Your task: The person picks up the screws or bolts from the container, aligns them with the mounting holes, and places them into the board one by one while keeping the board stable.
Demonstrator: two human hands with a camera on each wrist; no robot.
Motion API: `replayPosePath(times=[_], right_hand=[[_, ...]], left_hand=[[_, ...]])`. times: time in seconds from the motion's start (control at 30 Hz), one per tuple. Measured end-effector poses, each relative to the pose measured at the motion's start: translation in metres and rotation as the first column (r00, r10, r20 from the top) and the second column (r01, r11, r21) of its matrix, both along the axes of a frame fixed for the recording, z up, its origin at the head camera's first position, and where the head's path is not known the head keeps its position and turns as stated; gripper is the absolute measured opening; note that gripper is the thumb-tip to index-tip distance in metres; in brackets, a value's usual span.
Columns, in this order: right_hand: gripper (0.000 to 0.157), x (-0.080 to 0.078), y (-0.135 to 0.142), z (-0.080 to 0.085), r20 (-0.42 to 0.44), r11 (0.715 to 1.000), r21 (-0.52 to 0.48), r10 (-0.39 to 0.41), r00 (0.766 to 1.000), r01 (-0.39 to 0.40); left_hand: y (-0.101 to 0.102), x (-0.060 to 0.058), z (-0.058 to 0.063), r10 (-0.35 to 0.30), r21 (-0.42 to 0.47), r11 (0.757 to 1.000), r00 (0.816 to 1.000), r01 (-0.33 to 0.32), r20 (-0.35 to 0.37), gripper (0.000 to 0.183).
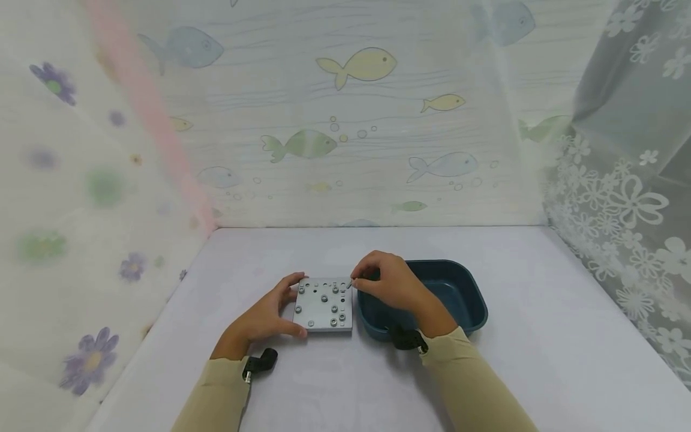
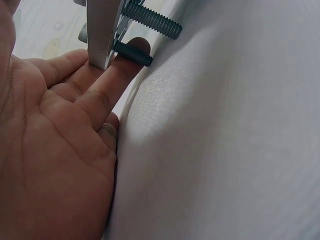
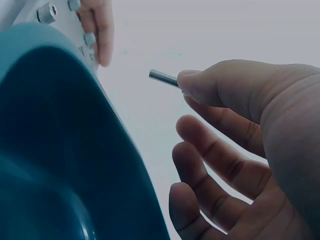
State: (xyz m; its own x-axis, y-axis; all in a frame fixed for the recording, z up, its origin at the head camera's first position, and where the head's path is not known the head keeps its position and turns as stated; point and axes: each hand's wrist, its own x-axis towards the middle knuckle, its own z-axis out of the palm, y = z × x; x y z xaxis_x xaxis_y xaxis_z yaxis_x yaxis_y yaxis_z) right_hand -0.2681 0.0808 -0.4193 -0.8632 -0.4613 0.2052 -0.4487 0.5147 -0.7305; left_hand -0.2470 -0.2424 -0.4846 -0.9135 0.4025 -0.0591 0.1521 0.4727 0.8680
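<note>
From my head I see a white table (image 1: 540,300) with a silver plate (image 1: 318,317) lying on it, nearer the table's left edge than its right, and a dark blue tub (image 1: 456,294) just beside the plate on the right. My left hand (image 1: 270,309) grips the plate along its left side, spread wide, thumb at the near left corner and fingers at the far one. Round bolt heads (image 1: 324,298) stand scattered over the plate's top. My right hand (image 1: 393,282) hovers at the plate's far right corner, thumb and fingers drawn narrow on a small metal rod (image 1: 349,285). A patterned curtain (image 1: 378,174) hangs behind the table's far edge. From my left wrist I see the plate edge-on, with threaded shafts (image 2: 155,21) jutting from its underside and one of my fingers reaching beneath, next to the shorter shaft. From my right wrist I see the rod pinched between my thumb and forefinger, its free end sticking out; my other three fingers bend loosely, and the tub's rim passes between this hand and the bolts.
</note>
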Motion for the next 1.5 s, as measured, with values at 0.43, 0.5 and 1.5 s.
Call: replayPosePath(times=[0.43, 0.5, 1.5], right_hand=[[0.008, 0.003, -0.008, -0.003, -0.001, 0.999, 0.036, 0.003, 1.0, -0.003], [0.009, 0.003, -0.009, -0.004, 0.003, 0.999, 0.038, -0.002, 1.0, 0.002], [0.005, 0.01, -0.027, -0.013, -0.018, 0.992, 0.117, -0.052, 0.998, 0.054]], left_hand=[[-0.001, 0.0, -0.003, -0.008, 0.017, 1.0, 1.0, 0.008, 0.009, 0.123], [0.0, -0.001, -0.002, -0.011, 0.016, 1.0, 1.0, 0.011, 0.008, 0.122], [0.0, -0.002, -0.003, -0.009, 0.024, 1.0, 1.0, 0.008, 0.02, 0.127]])
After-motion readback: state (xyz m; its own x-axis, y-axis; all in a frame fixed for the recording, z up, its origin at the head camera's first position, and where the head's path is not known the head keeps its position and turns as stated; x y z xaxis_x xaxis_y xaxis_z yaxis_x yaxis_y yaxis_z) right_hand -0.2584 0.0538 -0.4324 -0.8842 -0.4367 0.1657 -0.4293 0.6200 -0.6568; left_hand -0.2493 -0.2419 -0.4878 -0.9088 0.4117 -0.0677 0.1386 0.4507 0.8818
